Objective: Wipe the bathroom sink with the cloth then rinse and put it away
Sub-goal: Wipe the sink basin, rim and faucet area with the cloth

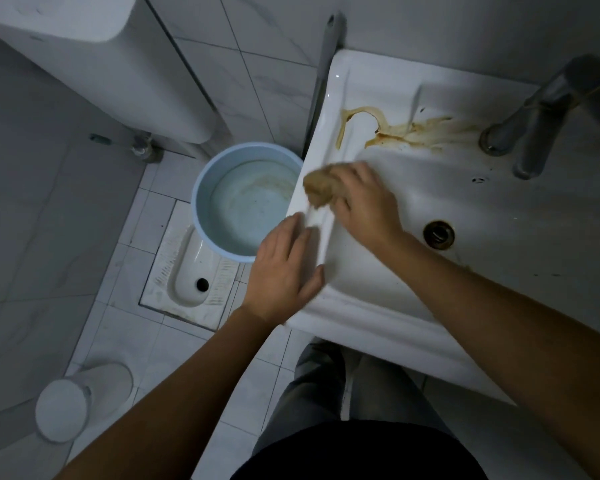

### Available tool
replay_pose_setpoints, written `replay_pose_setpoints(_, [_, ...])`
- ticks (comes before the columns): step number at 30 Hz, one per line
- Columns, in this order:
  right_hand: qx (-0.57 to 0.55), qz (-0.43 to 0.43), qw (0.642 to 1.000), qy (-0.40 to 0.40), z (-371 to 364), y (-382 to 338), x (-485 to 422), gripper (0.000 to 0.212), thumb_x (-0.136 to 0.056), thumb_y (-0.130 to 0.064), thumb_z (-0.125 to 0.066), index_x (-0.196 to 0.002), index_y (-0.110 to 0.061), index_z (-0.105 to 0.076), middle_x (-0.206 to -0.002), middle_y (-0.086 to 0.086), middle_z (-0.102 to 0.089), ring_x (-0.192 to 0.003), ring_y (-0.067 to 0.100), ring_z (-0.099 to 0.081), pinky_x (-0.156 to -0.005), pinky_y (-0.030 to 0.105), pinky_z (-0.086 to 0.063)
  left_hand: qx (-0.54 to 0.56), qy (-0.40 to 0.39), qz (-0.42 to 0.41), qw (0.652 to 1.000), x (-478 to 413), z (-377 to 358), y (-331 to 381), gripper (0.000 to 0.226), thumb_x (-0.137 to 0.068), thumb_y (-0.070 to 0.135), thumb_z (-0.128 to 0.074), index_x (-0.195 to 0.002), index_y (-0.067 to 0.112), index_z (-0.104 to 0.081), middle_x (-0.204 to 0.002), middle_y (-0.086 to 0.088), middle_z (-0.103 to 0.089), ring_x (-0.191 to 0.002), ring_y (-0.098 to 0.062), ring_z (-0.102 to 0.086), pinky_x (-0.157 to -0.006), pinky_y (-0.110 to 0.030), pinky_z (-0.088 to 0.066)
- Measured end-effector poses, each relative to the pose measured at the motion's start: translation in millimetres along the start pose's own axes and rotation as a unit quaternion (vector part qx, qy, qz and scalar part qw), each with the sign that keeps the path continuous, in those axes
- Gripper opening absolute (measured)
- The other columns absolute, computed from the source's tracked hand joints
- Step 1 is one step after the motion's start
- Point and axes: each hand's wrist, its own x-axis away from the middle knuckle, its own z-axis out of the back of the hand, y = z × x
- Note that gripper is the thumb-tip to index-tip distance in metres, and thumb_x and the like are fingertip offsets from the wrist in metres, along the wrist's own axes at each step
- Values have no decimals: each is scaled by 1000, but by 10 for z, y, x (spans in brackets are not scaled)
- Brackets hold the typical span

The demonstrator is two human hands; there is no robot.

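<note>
The white bathroom sink [378, 306] fills the right half of the head view. Brown stains [406, 131] streak its back ledge, between the left rim and the metal tap [541, 123]. My right hand [364, 202] presses a bunched tan cloth [319, 188] against the sink's left rim, fingers closed over it. My left hand [284, 268] lies flat on the front-left corner of the rim, fingers apart and holding nothing. The round drain [439, 233] sits in the basin just right of my right wrist.
A light blue bucket [201, 188] stands on the floor left of the sink, partly over a squat toilet pan [187, 271]. A white cistern [118, 64] hangs at upper left. A white bin [70, 403] stands at lower left. A grey pipe [323, 74] runs along the sink's left side.
</note>
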Motion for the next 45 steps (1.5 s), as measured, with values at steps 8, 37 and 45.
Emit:
replay_pose_setpoints(8, [75,-56,991,97,214,257,-847,50,-87,-24,-60,-137,-24,-55,-121,11,-54,-115,32,-50,-99,41,-47,-41,-16,-53,998,-348,-209,24,60,-95,45,-56,-139,4,-56,-156,-23,-40,-150,-39,-30,-120,-54,-28])
replay_pose_setpoints(37, [55,12,997,42,155,273,-242,49,-83,-7,-57,-130,-19,-62,-119,7,-58,-112,28,-53,-83,39,-55,-76,-36,-94,992,-336,-189,-18,55,-93,42,-56,-130,1,-62,-151,-24,-47,-149,-44,-30,-118,-59,-29])
replay_pose_setpoints(45, [104,-175,969,141,676,764,-481,57,-89,-13,-56,-144,-25,-45,-135,12,-47,-122,34,-49,-87,42,-55,-78,-56,-82,992,-323,-212,-36,56,-93,44,-56,-133,6,-60,-156,-21,-41,-151,-42,-25,-122,-58,-24])
